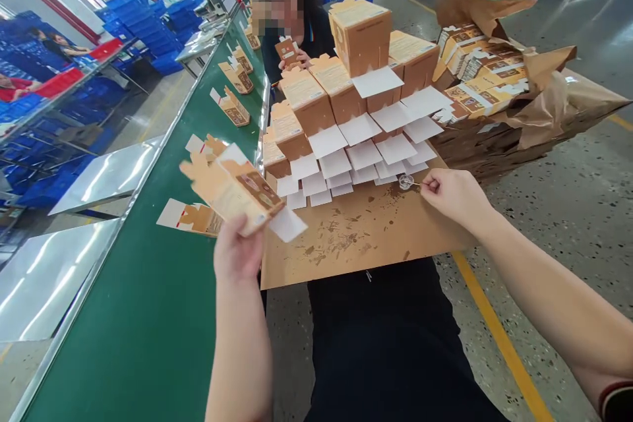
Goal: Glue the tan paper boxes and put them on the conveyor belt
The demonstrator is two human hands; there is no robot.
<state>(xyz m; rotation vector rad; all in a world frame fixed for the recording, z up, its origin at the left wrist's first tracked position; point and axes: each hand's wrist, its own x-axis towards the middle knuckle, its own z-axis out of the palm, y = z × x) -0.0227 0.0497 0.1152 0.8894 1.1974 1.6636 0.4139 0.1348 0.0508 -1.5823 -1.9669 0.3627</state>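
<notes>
"Where is the carton?"

"Just beyond the fingers of the left hand, which grip its near edge. It looks light, easily crushed; flat panels should suit a gentle hold."

"And the right hand?"

"Fingertips pinching a thin stick."

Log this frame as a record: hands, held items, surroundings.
left hand: holds a brown printed cardboard box with a white flap
right hand: pinches a thin stick-like tool, far end at a small round clear dish
stack: brown cardboard boxes with white flaps, on a flat brown cardboard sheet
long green work surface: more brown boxes
co-worker: holds a small brown carton
</notes>
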